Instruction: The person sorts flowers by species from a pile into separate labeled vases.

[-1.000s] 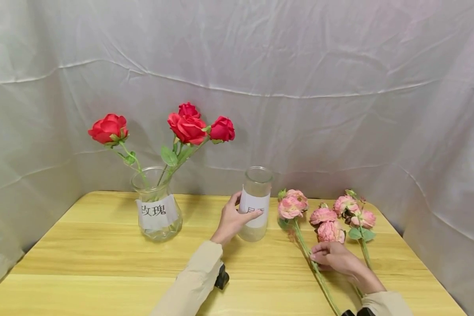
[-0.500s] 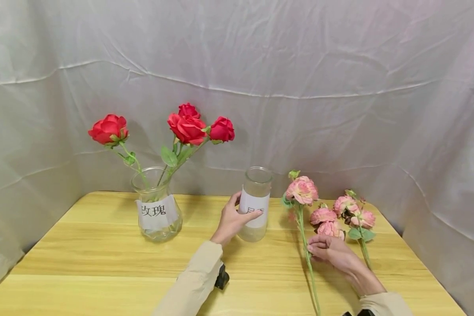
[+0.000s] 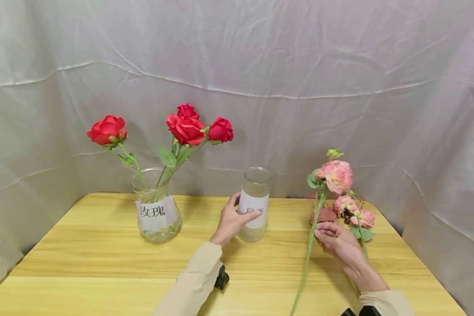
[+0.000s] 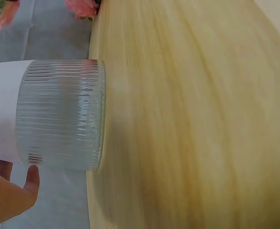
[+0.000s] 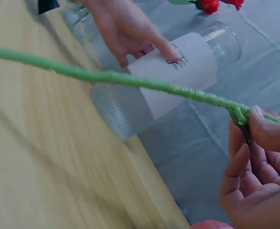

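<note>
My left hand (image 3: 233, 221) grips a tall ribbed glass vase (image 3: 253, 232), thumb across its white paper label (image 3: 253, 208) and fingers behind. The vase stands upright on the table. In the right wrist view, thumb and fingers of my right hand (image 5: 261, 176) pinch the green stem (image 5: 130, 81) of a pink artificial flower. Its ruffled bloom (image 3: 335, 176) is raised at the right in the head view, with the stem slanting down toward the near side. Behind my right hand (image 3: 341, 248) lies another pink bloom (image 3: 324, 215), partly hidden by the hand and stem.
A wider glass vase (image 3: 158, 235) with a labelled front stands at the left, holding several red roses (image 3: 186, 129). More pink flowers (image 3: 363, 218) lie on the wooden table (image 3: 102, 272) at the right. A grey cloth (image 3: 260, 66) hangs behind and at the sides.
My right hand has raised the pink flower off the table; its bloom has moved up and to the right. The left hand and its vase have not moved.
</note>
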The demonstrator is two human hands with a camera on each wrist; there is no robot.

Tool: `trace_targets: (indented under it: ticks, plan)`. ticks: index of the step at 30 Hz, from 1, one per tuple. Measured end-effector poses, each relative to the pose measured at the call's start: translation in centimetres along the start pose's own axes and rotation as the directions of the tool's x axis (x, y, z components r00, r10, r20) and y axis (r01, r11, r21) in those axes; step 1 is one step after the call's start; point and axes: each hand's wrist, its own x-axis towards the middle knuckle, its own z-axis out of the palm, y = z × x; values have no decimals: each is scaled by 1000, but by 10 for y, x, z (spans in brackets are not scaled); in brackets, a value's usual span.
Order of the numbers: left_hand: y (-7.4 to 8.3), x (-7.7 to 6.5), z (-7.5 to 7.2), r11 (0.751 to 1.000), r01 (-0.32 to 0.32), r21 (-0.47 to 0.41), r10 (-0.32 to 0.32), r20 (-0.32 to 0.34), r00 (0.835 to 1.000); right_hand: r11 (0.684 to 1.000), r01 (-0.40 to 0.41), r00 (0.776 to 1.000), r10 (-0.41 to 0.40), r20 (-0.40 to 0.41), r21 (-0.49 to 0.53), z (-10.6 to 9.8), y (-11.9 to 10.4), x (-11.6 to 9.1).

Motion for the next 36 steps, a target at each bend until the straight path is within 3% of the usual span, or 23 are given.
trace_targets:
  ticks: [5, 9, 16, 22, 25, 30, 36]
  plan:
    - [0, 0, 0, 1000, 5, -5, -5, 1, 1000, 988, 92, 995, -86, -53, 122, -3, -5, 4]
    - [1, 0, 1, 1000, 3, -12, -3, 1, 1000, 950, 162, 986, -145, -82, 266, -2, -12, 9]
    - [2, -1, 1, 1000, -7, -20, 7, -3, 1000, 866, 153, 988, -142, -60, 475, 4, -30, 20]
    - [-1, 0, 0, 1000, -12, -25, 12, -2, 1000, 801, 127, 990, -141, -22, 586, 12, -42, 31]
    - [-1, 1, 0, 1000, -19, -15, 19, -3, 1000, 799, 144, 989, -133, -62, 583, 18, -47, 37]
    - [-2, 1, 0, 1000, -16, -15, 16, -1, 1000, 829, 150, 985, -80, -151, 539, 28, -63, 47]
    - [-3, 1, 0, 1000, -13, -8, 13, 0, 1000, 802, 196, 971, -77, -228, 564, 37, -79, 57]
